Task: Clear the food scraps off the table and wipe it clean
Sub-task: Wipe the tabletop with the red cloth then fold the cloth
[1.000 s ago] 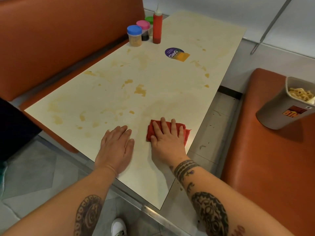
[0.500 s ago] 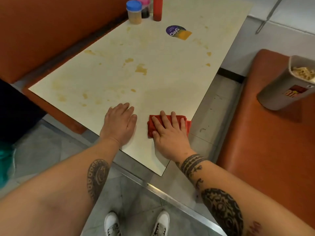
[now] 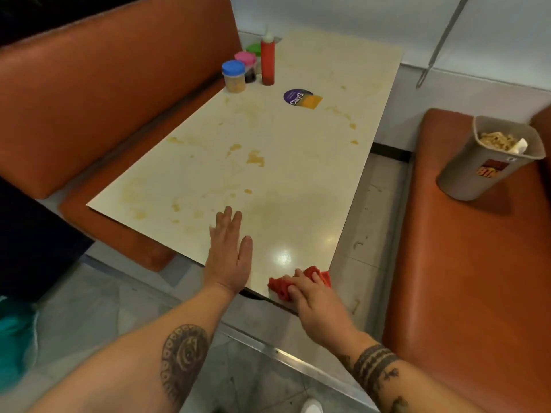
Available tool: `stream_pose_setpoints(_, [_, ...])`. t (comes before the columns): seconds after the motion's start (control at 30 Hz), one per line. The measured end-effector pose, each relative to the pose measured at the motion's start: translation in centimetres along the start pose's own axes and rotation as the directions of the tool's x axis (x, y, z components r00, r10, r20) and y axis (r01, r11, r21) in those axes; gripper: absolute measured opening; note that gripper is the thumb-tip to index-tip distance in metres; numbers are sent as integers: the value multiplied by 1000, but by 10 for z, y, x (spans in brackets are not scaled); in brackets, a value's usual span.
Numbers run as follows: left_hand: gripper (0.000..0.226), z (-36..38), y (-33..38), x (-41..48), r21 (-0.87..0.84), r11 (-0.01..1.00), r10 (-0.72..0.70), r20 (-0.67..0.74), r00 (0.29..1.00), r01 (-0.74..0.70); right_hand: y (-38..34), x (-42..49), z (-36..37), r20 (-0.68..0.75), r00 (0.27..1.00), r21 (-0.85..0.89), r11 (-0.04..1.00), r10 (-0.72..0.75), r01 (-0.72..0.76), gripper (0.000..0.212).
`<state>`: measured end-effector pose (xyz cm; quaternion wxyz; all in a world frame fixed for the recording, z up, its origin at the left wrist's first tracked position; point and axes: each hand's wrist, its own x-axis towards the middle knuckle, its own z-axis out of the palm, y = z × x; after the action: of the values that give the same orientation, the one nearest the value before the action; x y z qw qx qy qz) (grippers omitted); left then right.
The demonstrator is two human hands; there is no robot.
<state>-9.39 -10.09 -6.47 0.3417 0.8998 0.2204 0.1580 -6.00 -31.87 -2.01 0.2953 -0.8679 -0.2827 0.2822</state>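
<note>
The cream table [image 3: 298,162] carries yellowish smears and spots [image 3: 255,158] over its middle and left part. My left hand [image 3: 228,253] lies flat on the near edge, fingers straight. My right hand [image 3: 310,296] presses a bunched red cloth [image 3: 310,277] at the table's near right corner, fingers bent over it. The surface around the cloth shines wet.
Jars with blue [image 3: 233,76] and pink [image 3: 245,65] lids and a red sauce bottle [image 3: 267,62] stand at the far left. A round sticker [image 3: 301,98] lies nearby. A grey bin [image 3: 489,162] with scraps sits on the right orange bench [image 3: 465,278]. Another orange bench [image 3: 104,93] runs along the left.
My right hand has dragged the red cloth back to the near right corner, bunching it. My left hand has stayed flat on the near edge. The view has tilted up.
</note>
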Motion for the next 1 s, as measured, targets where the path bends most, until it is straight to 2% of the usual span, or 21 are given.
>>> stream_pose_setpoints(0.03, [66, -4, 4, -7, -45, 999, -12, -9, 1000, 11, -18, -2, -5, -17, 995, 244, 966, 96, -89, 32])
stream_pose_setpoints(0.07, [61, -9, 9, -13, -106, 994, -35, -18, 999, 33, -38, -1, -9, -15, 984, 506, 851, 176, -145, 31])
stream_pose_setpoints(0.1, [56, -13, 16, -18, -181, 981, -75, -22, 997, 70, -56, 3, -11, -11, 972, 696, 700, 234, -161, 30])
stream_pose_setpoints(0.13, [50, -17, 25, -23, -266, 958, -120, -30, 992, 108, -71, 7, -11, -23, 959, 795, 587, 284, -155, 30])
stream_pose_setpoints(0.2, [37, -29, 45, -32, -433, 883, -212, -23, 977, 181, -98, 19, -4, -45, 930, 873, 467, 364, -141, 34])
stream_pose_setpoints(0.27, [32, -37, 61, -34, -601, 762, -241, 81, 967, 241, -119, 28, 8, 13, 923, 946, 295, 386, -137, 41])
stream_pose_setpoints(0.33, [38, -44, 60, -35, -678, 685, -235, 141, 962, 267, -131, 32, 16, 177, 944, 977, 64, 278, -202, 62])
stream_pose_setpoints(0.37, [42, -48, 55, -34, -670, 688, -278, 114, 954, 280, -134, 33, 17, 237, 951, 971, -7, 199, -240, 76])
stream_pose_setpoints(0.4, [44, -54, 48, -32, -653, 697, -337, 64, 939, 295, -132, 34, 17, 266, 955, 964, -23, 131, -266, 87])
stream_pose_setpoints(0.43, [41, -61, 41, -31, -638, 700, -410, 10, 912, 322, -126, 37, 14, 259, 958, 965, 0, 120, -261, 91])
stream_pose_setpoints(0.47, [38, -68, 36, -28, -625, 695, -480, -35, 877, 355, -119, 42, 10, 222, 962, 969, 74, 156, -236, 88])
stream_pose_setpoints(0.53, [38, -82, 25, -21, -587, 708, -562, -130, 817, 393, -100, 56, -2, 33, 956, 905, 398, 292, -152, 64])
stream_pose_setpoints(0.6, [41, -89, 14, -13, -534, 778, -507, -223, 833, 331, -75, 76, -16, -245, 897, 687, 719, 368, -107, 34])
stream_pose_setpoints(0.63, [41, -88, 9, -8, -480, 832, -431, -242, 869, 279, -60, 90, -23, -355, 867, 533, 838, 349, -119, 27])
stream_pose_setpoints(0.67, [43, -85, 4, -4, -387, 889, -343, -212, 915, 243, -46, 102, -30, -420, 858, 355, 923, 297, -146, 31])
stream_pose_setpoints(0.73, [51, -66, -5, 1, -32, 980, -197, 27, 980, 198, -20, 128, -40, -405, 895, -39, 974, 188, -222, 42])
stream_pose_setpoints(0.77, [56, -55, -10, 1, 187, 973, -169, 168, 971, 137, -10, 137, -40, -362, 919, -195, 951, 157, -239, 48])
stream_pose_setpoints(0.8, [59, -43, -13, 0, 356, 932, -169, 246, 955, 73, -3, 143, -38, -311, 939, -303, 921, 147, -245, 56])
stream_pose_setpoints(0.87, [59, -26, -13, 0, 526, 850, -189, 227, 956, 43, 8, 149, -27, -251, 955, -389, 887, 160, -251, 68])
stream_pose_setpoints(1.0, [61, -10, -9, 11, 620, 777, -237, 121, 964, 113, 18, 152, -14, -290, 948, -441, 861, 128, -251, 77])
